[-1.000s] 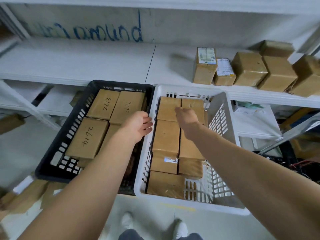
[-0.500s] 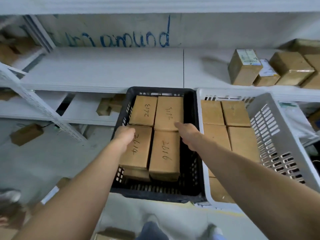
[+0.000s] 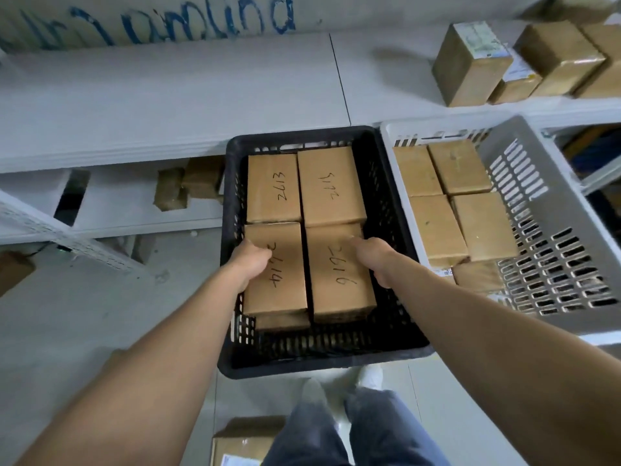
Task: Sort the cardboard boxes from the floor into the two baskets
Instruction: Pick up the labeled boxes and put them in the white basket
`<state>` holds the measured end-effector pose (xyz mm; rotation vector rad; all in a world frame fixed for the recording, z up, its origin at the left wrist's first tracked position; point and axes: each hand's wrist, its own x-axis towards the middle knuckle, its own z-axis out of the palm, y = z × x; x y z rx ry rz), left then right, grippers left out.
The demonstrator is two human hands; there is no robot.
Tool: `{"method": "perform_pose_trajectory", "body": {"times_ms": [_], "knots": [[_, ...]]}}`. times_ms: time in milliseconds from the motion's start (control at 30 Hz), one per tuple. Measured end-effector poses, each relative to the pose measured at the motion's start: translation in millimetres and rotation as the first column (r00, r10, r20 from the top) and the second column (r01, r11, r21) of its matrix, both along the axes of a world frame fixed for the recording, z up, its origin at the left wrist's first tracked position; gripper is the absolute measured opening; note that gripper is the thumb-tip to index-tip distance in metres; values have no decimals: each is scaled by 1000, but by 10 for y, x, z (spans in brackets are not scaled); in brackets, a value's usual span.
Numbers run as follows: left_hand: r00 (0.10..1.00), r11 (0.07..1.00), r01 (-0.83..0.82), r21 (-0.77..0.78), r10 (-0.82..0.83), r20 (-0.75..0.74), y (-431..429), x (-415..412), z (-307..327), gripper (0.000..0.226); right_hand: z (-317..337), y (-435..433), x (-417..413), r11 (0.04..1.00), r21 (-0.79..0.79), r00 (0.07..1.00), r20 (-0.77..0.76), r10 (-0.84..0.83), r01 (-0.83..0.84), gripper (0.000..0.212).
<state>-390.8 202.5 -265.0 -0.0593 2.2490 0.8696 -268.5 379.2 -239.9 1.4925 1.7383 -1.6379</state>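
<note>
A black basket stands on the floor in the middle, topped by four brown cardboard boxes with handwritten numbers. My left hand grips the left edge of the near-left box marked 2614, fingers curled on its top. My right hand holds the right edge of the near-right box marked 2616, fingers on top and thumb down its side. To the right, a white basket holds several plain brown boxes. One more cardboard box lies on the floor near my feet.
A white shelf runs behind the baskets, with several taped boxes at its right end. Two boxes sit on the lower shelf at the left. A slanted metal brace and another box are at the far left.
My view swung left from the white basket to the black one. Both hands moved off the white basket's boxes and down onto the two near boxes in the black basket.
</note>
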Motion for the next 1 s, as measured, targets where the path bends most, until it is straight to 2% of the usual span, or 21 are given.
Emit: {"method": "perform_pose_trajectory", "body": {"times_ms": [200,300,500,667,733,867,1000], "knots": [[998,1000,23,-13,-22,53,-85,50,-186,28,-139,-88,-47,999,45,999,25,27,-28,66],[996,1000,21,-1,-21,92,-118,95,-208,24,-142,-119,-53,999,26,997,80,21,-23,73],[991,1000,-3,-21,5,131,-130,153,-170,23,-149,-114,-21,999,32,996,86,30,-33,77],[989,997,67,-47,-60,135,-125,117,-157,25,-158,-96,-48,999,41,996,84,24,-28,75],[992,991,109,-78,-103,78,-83,69,-121,28,-157,-75,-63,998,58,997,75,27,-31,73],[974,974,144,-175,-171,-151,119,-67,15,36,-130,29,-140,994,103,999,25,26,-28,68],[953,992,78,-103,-105,-286,315,-250,122,41,-66,143,-243,989,147,998,-57,3,5,64]]}}
